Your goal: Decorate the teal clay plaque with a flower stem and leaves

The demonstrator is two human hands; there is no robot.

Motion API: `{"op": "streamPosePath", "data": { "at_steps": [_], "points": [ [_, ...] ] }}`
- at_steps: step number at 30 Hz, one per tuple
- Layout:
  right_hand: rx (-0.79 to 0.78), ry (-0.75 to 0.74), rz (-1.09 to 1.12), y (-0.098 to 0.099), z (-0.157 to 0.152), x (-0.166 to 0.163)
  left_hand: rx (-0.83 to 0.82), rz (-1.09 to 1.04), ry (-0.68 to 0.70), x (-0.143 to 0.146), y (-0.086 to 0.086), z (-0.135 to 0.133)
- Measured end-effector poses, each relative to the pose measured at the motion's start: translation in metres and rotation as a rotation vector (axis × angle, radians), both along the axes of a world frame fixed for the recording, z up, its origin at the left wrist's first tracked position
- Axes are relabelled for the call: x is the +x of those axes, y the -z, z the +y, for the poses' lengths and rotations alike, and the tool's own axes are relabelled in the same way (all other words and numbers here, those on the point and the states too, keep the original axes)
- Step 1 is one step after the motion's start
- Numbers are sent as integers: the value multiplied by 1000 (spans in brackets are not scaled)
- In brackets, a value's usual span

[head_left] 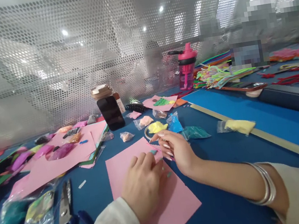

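My left hand (143,182) rests knuckles-up on a pink paper sheet (177,205), fingers curled down and pressed together on the paper near small teal clay bits (153,152). My right hand (176,149) lies just beside it at the sheet's far edge, fingers bent inward and close together, index finger pointing left. What the fingertips hold, if anything, is too small to make out. A yellow clay lump (156,127) and a blue clay bag (174,124) sit just beyond the right hand.
Scissors (64,210) and bagged clay (38,214) lie at front left. Pink sheets with clay pieces (60,155) spread left. A dark phone (111,113) stands upright behind. A pink bottle (186,67), pipe cleaners (217,74) and a perforated screen (59,54) are farther back.
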State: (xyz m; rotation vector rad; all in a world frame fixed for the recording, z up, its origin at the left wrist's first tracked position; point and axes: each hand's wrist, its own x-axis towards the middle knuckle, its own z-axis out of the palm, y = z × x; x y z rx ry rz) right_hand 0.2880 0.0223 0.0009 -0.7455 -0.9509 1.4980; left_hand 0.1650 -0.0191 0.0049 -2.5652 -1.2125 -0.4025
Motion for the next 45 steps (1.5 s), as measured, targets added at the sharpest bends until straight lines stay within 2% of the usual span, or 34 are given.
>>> {"op": "streamPosePath", "data": {
  "at_steps": [5, 10, 12, 17, 20, 27, 35, 40, 45],
  "points": [
    [1, 13, -18, -7, -1, 1, 63, -15, 73, -4, 6, 3],
    [18, 4, -133, -10, -2, 2, 165, -305, 124, -12, -3, 0],
    [4, -108, -180, -10, -3, 3, 170, -449, 117, -20, -11, -3],
    [-76, -580, -113, -7, -9, 5, 68, -643, 107, -44, -17, -12],
    [-37, -693, -167, -3, -12, 4, 30, -690, 134, -51, -15, -15],
    [26, -582, -356, 0, -15, -1, 70, -663, 162, -54, -12, -13],
    [-73, -656, -350, -2, -15, -2, 76, -637, 277, -52, -11, -16],
    [-68, -583, -350, -4, -18, -2, 130, -651, 257, -49, -12, -17],
    [-71, -581, -277, -1, -20, -4, 31, -720, 212, -49, -12, -16]
  ]
}}
